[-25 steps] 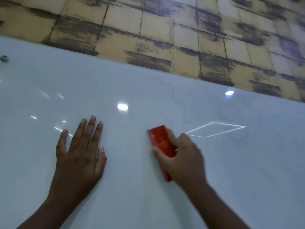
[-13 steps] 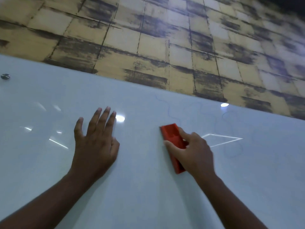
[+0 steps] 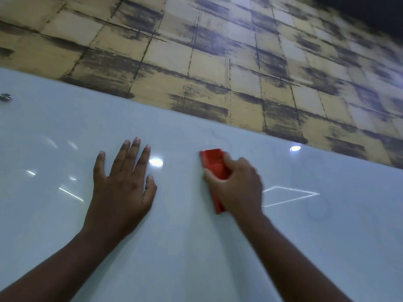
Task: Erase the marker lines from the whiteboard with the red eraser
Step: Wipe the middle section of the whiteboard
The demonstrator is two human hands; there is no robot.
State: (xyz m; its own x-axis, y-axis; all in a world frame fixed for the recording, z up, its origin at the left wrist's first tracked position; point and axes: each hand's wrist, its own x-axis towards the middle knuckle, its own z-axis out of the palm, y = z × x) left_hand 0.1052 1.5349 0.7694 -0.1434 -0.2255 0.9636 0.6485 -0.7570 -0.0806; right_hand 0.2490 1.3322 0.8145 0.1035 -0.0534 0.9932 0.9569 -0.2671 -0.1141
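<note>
While the left hand (image 3: 122,188) lies flat with fingers spread on the glossy white whiteboard (image 3: 174,247), probably as a brace, the right hand (image 3: 237,188) grips the red rectangular plastic eraser (image 3: 212,163) pressed to the board, just near of faint blue marker lines (image 3: 214,134) by the far edge. No containers show.

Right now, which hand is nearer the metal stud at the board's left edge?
Left. The left hand lies flat on the whiteboard, right of the metal stud. The right hand, gripping the red eraser, is farther right.
</note>
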